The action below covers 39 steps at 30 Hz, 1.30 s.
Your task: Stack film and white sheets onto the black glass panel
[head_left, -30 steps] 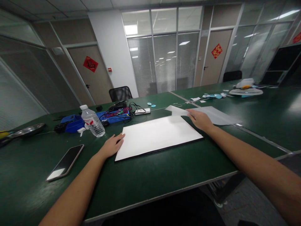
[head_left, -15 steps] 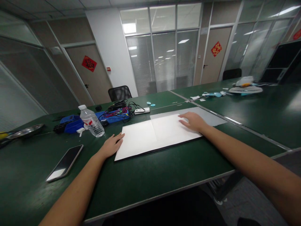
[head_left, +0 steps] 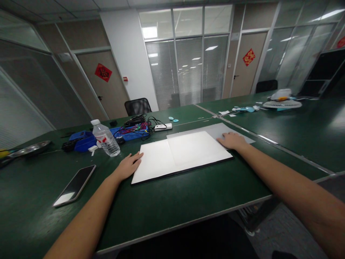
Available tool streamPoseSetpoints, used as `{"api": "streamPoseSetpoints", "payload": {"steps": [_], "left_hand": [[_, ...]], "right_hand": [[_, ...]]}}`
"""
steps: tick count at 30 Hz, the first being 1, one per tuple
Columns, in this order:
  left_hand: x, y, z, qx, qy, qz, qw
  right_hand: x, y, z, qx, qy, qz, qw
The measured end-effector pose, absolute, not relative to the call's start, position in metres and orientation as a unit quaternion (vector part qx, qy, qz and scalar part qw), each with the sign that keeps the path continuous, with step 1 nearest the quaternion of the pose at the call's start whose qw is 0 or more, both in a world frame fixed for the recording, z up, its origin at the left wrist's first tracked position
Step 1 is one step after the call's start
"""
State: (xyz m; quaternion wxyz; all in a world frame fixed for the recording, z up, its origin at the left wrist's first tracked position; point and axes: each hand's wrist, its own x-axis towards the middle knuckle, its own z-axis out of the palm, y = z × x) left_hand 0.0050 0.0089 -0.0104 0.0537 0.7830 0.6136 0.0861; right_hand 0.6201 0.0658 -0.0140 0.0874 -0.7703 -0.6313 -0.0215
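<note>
A white, blank, book-like pad (head_left: 156,160) with a dark edge underneath lies flat before me. A faint line crosses its white surface from back to front. Behind and right of it, a grey sheet (head_left: 221,128) shows flat on the table, and I cannot tell how far it runs under or joins the white part. My left hand (head_left: 129,166) rests open on the pad's left edge, fingertips on the white surface. At the other end, my right hand (head_left: 232,140) lies open, palm down, on the grey sheet beside the pad's right edge.
Left of the pad stand a water bottle (head_left: 106,138) and a phone (head_left: 74,186) on the green table (head_left: 194,194). Blue trays (head_left: 129,133) with tangled cables sit farther back. A metal strip (head_left: 265,139) crosses the right side; a white fan-like object (head_left: 281,102) lies beyond.
My right hand has slid right, off the white surface onto the grey sheet. The grey sheet and the line across the white surface have shifted slightly left. My left hand stays put.
</note>
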Motion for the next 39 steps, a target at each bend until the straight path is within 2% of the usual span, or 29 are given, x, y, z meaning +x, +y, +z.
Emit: {"api": "streamPoseSetpoints", "payload": {"steps": [10, 14, 18, 22, 39], "left_hand": [[0.008, 0.007, -0.01, 0.798, 0.595, 0.093, 0.035], [0.01, 0.006, -0.009, 0.798, 0.593, 0.103, 0.028], [0.013, 0.004, -0.006, 0.79, 0.603, 0.107, 0.033], [0.014, 0.002, -0.004, 0.792, 0.601, 0.104, 0.031], [0.015, 0.001, -0.003, 0.771, 0.628, 0.095, 0.043]], "right_hand": [[0.58, 0.045, 0.01, -0.711, -0.693, -0.058, 0.102], [0.586, 0.044, 0.012, -0.746, -0.648, -0.088, 0.125], [0.606, 0.048, 0.005, -0.795, -0.597, -0.03, 0.101], [0.614, 0.053, 0.002, -0.782, -0.615, 0.011, 0.103], [0.574, 0.04, 0.018, -0.724, -0.671, -0.002, 0.162]]}}
